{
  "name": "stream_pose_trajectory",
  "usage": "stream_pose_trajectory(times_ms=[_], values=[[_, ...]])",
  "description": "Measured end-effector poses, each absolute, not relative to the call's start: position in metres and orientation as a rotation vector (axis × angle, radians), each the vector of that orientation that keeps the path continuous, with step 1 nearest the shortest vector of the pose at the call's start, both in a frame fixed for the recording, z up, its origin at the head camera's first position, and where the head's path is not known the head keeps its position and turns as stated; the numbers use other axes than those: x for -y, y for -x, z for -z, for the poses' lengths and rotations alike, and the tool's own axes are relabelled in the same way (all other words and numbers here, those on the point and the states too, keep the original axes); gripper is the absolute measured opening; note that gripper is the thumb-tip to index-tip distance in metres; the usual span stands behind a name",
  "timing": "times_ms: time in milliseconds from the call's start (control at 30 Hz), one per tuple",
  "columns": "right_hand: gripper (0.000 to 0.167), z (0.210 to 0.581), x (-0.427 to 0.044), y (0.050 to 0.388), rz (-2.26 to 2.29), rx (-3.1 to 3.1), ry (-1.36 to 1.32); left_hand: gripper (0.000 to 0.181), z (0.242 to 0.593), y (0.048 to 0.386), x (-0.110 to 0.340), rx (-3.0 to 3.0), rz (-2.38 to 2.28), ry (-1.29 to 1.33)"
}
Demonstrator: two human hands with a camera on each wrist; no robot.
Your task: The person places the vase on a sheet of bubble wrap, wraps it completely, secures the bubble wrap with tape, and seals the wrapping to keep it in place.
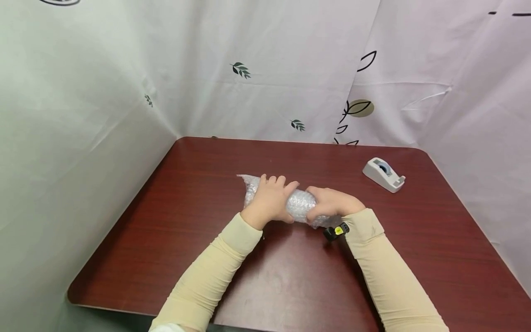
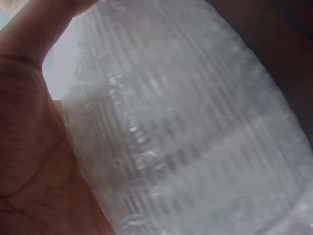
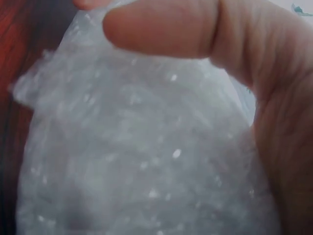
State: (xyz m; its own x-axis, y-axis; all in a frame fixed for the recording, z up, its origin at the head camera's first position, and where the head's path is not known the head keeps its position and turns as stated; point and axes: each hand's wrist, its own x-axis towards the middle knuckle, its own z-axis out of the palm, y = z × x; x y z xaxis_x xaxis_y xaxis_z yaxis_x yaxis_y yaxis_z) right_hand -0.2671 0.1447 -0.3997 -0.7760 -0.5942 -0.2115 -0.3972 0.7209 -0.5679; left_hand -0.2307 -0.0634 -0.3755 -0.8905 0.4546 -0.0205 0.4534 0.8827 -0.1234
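Head: R hand [image 1: 335, 202] pt.-hides bubblewrap [image 1: 300, 205]; prob. tape-disp. [image 1: 376, 174] beyond.

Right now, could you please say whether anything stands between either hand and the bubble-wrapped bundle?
Nothing visible does: the left hand and right hand both hold the bubble-wrapped bundle directly. The tape dispenser sits apart, farther back.

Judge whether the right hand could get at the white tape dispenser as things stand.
Probably yes, after letting go: the right hand grips the bubble-wrapped bundle, but only bare tabletop appears to lie between that hand and the tape dispenser.
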Motion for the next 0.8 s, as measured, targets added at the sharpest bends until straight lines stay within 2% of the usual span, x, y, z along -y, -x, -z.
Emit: stream_pose_trajectory(times_ms=[267,567,733,800], values=[[0.062,0.398,-0.147,0.268,0.741,-2.518,0.759,0.116,0.383,0.231,0.058,3.001,-0.241,0.725],[0.071,0.390,-0.153,0.262,0.713,-2.513,0.780,0.092,0.385,0.231,0.057,2.996,-0.200,0.725],[0.080,0.380,-0.176,0.266,0.819,-2.489,0.843,0.088,0.389,0.236,0.059,2.968,-0.152,0.744],[0.078,0.378,-0.194,0.273,0.887,-2.482,0.851,0.089,0.389,0.238,0.059,2.958,-0.142,0.743]])
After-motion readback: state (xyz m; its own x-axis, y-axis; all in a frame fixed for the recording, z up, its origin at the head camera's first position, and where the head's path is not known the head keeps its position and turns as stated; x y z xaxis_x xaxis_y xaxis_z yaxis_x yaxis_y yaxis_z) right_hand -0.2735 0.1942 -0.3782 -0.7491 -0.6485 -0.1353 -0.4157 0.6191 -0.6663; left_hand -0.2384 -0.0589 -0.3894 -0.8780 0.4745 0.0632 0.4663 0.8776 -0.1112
